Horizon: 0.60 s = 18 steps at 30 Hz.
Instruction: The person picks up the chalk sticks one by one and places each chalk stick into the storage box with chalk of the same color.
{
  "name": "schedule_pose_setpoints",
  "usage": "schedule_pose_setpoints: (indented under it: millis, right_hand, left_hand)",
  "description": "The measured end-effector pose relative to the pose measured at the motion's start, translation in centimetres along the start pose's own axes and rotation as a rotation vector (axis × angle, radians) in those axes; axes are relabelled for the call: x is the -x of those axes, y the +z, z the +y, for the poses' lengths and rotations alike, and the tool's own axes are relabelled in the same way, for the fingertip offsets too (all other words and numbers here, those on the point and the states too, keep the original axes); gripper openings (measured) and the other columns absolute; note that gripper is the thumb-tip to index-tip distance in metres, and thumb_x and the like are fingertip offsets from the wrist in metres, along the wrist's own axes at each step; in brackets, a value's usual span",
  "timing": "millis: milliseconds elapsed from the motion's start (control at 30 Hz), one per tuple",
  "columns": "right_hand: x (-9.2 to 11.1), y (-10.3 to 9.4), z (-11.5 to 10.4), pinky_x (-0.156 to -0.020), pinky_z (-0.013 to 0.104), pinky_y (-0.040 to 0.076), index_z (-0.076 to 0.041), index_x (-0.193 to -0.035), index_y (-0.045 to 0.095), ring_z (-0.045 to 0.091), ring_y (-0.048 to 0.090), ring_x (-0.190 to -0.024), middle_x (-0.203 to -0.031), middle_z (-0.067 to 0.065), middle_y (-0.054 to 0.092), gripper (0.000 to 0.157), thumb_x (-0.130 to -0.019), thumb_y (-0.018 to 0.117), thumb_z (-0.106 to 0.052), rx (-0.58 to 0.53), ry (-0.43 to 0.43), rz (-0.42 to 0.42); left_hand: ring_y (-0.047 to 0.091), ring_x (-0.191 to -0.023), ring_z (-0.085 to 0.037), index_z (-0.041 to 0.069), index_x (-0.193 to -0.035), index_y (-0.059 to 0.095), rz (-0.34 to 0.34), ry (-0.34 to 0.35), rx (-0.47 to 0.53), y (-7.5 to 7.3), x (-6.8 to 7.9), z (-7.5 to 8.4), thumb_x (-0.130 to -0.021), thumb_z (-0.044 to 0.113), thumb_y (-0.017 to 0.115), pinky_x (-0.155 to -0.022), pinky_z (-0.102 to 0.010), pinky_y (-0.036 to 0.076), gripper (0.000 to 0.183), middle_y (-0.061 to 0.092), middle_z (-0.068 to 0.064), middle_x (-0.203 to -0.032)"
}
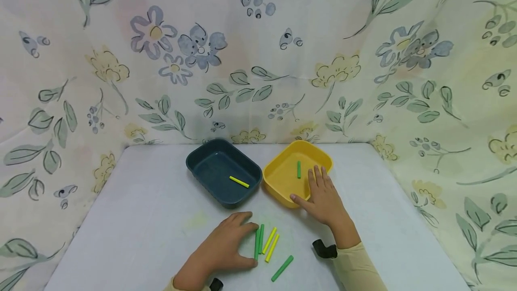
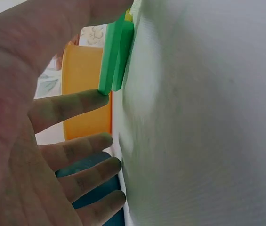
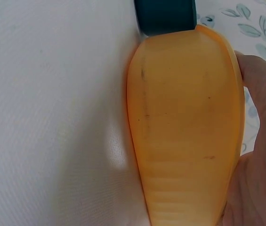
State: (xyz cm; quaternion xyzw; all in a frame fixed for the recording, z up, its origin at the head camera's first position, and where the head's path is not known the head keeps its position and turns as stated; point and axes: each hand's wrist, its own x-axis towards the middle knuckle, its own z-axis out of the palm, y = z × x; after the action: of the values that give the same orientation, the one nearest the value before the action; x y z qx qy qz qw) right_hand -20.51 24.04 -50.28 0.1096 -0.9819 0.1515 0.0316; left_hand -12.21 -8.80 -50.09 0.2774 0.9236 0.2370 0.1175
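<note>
My left hand [image 1: 227,244] pinches a green stick [image 1: 256,245] by its ends between thumb and index finger, the other fingers spread. A second green stick [image 1: 261,239] lies right beside it, and two yellow sticks [image 1: 272,248] lie just to the right. Another green stick [image 1: 282,268] rests apart, nearer the front. My right hand [image 1: 326,201] reaches over the front right rim of the yellow tray [image 3: 184,117], fingers extended and holding nothing. Inside that tray, near the fingertips, is a short green stick [image 1: 299,169].
Left of the yellow tray stands a dark blue tray [image 1: 208,183], close against it, with one yellow stick [image 1: 239,182] inside. A white cloth [image 1: 133,219] covers the table. Floral fabric [image 1: 242,57] hangs behind and at the sides.
</note>
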Motion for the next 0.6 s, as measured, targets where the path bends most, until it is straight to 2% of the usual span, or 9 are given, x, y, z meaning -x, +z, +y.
schedule_pose_setpoints:
  millis: [300, 600]
  right_hand:
    - [-0.16, 0.07, 0.14, -0.133, 0.061, 0.012, 0.002, -0.168, 0.018, 0.042, 0.001, -0.166, -0.177, 0.024, 0.011, 0.115, -0.095, 0.051, -0.081, 0.001, 0.005, -0.010]
    - [0.12, -0.27, -0.13, -0.132, 0.062, 0.012, 0.002, -0.168, 0.018, 0.044, 0.004, -0.166, -0.177, 0.024, 0.011, 0.116, -0.095, 0.053, -0.081, -0.009, 0.004, -0.004]
  left_hand:
    - [0.049, -0.149, -0.028, 0.024, -0.141, 0.066, 0.062, 0.030, -0.010, 0.13, -0.15, 0.06, -0.079, 0.061, 0.085, -0.118, -0.057, 0.046, 0.074, 0.052, -0.006, -0.159]
    - [0.055, -0.142, -0.023, 0.020, -0.146, 0.064, 0.108, 0.050, 0.000, -0.13, -0.38, 0.28, -0.083, 0.060, 0.084, -0.115, -0.054, 0.049, 0.077, 0.059, -0.002, -0.153]
